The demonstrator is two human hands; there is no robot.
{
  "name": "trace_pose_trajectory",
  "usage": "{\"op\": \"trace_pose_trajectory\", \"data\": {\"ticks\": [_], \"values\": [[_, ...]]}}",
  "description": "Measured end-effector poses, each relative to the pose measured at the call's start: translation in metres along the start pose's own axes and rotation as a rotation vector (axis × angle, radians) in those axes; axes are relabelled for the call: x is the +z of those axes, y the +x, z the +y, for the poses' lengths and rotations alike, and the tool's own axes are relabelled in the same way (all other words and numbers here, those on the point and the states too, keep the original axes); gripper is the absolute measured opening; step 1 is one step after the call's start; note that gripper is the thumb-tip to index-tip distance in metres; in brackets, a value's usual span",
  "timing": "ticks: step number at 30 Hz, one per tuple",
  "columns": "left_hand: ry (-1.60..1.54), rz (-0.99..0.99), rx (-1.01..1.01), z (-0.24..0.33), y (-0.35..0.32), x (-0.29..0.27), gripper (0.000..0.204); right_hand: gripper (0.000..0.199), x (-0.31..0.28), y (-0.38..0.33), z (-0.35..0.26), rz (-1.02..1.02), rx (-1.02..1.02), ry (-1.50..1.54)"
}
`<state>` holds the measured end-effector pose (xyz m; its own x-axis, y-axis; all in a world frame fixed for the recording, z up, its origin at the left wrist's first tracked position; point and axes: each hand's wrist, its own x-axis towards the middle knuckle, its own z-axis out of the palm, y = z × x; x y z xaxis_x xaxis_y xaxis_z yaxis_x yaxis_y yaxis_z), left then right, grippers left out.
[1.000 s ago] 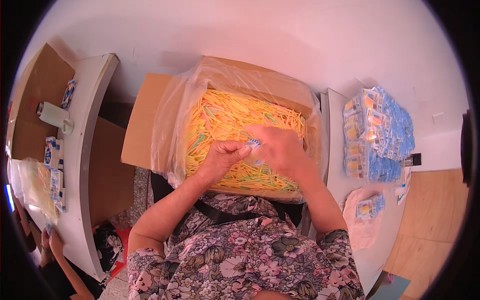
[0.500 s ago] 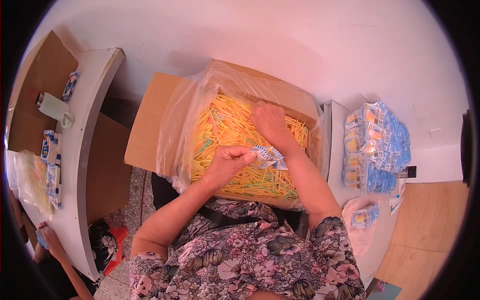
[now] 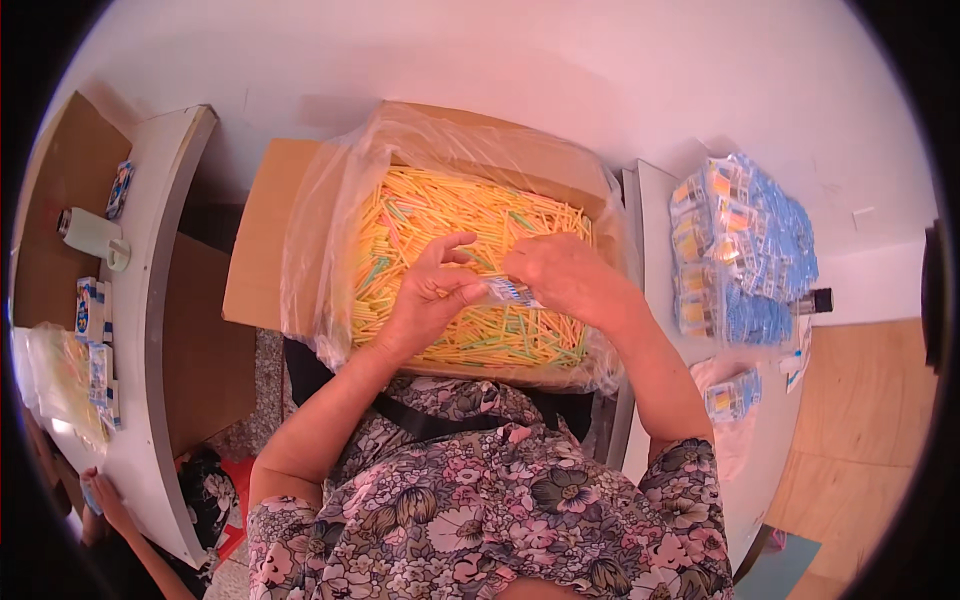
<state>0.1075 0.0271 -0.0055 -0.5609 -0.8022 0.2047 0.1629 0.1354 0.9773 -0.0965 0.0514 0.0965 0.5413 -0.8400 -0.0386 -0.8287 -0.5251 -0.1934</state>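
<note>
Clear packet [image 3: 512, 292] between the hands, over sticks [image 3: 470, 350] mid-carton [image 3: 262, 235]; long axis left-right, right end dipping toward near edge. Left hand [image 3: 425, 295]: thumb at left end, upper fingers apart, pinch unclear. Right hand [image 3: 572, 277] curled at right end, contents hidden; earlier nearer far edge.

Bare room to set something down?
Free: white left table, between small blue-white boxes and its right edge; white right table, narrowly between brown cardboard carton and heaped clear-and-blue packets. Crowded: inside the carton, full of yellow sticks.
</note>
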Motion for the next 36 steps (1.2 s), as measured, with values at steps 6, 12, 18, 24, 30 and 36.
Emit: {"op": "trace_pose_trajectory", "data": {"ticks": [6,12,18,24,30,36], "values": [[-0.152,-0.259,-0.290,0.013,0.000,0.001,0.011,0.010,-0.002,-0.016,-0.010,-0.024,0.023,0.103],[-0.190,-0.156,-0.232,0.015,-0.002,-0.002,0.012,0.011,0.020,-0.020,-0.023,0.502,0.227,0.812],[-0.249,-0.131,-0.258,0.018,-0.002,-0.001,0.015,0.006,0.031,-0.024,-0.032,0.602,0.491,1.123],[-0.266,-0.088,-0.171,0.022,0.001,-0.002,0.019,0.003,-0.011,-0.054,-0.028,0.785,0.445,1.179],[-0.287,-0.117,-0.186,0.022,0.002,-0.001,0.019,0.010,-0.007,-0.049,-0.031,0.835,0.179,0.560],[-0.264,-0.093,-0.234,0.015,0.001,-0.001,0.018,0.014,-0.012,-0.048,-0.040,0.943,0.123,0.326]]}}
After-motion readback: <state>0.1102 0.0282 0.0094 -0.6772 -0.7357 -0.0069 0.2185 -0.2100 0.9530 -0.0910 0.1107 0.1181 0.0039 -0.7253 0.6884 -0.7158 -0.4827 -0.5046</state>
